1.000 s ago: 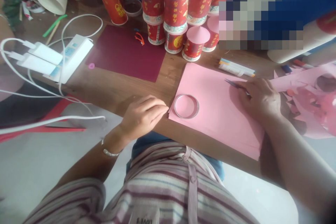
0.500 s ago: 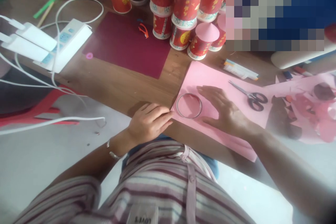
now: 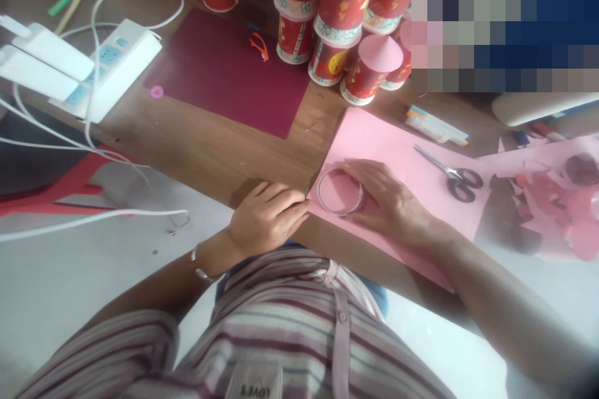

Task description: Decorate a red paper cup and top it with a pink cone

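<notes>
A pink paper sheet (image 3: 397,137) lies on the wooden table (image 3: 206,149). A clear round ring (image 3: 340,192) sits on its near left corner. My right hand (image 3: 388,202) curls its fingers and thumb round the ring's right side. My left hand (image 3: 266,217) rests on the table edge, fingers loosely bent, fingertips touching the sheet's left corner. Black-handled scissors (image 3: 452,173) lie on the sheet to the right, with no hand on them.
Red paper cups with pink cone lids (image 3: 346,19) are stacked at the back. A dark red sheet (image 3: 224,72) lies to their left, a white power strip (image 3: 103,72) with cables further left. A glue stick (image 3: 435,126) and pink paper scraps (image 3: 552,199) lie at the right.
My right hand left the scissors on the pink sheet, moved left to the ring and closed round it. My left hand stayed at the sheet's corner.
</notes>
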Tool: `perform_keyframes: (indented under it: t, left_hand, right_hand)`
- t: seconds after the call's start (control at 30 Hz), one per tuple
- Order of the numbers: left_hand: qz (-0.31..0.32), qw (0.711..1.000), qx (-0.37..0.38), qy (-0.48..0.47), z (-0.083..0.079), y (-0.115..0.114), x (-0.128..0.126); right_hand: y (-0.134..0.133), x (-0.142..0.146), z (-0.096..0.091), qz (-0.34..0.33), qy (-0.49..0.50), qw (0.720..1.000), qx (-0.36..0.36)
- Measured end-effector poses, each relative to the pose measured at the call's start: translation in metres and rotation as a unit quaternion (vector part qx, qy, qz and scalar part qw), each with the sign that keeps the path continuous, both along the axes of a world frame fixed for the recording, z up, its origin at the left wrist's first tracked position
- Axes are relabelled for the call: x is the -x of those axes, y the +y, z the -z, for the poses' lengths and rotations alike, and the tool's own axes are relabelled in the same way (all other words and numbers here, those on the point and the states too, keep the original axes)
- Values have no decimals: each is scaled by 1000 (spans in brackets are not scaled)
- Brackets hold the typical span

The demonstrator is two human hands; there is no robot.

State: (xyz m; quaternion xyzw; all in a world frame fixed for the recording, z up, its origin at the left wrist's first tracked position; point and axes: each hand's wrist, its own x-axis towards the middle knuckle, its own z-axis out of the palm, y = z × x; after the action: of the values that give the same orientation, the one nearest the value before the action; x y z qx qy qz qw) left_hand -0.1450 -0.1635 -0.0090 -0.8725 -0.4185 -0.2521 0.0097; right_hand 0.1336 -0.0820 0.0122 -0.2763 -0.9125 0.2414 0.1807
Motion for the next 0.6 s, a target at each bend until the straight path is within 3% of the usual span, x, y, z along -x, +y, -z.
perform_keyframes:
  t: [0.6]
  left_hand:
    - [-8,999,-24,-33,-7,-3,-5]
  right_hand:
    - [0,0,-1,7,-2,1000,23]
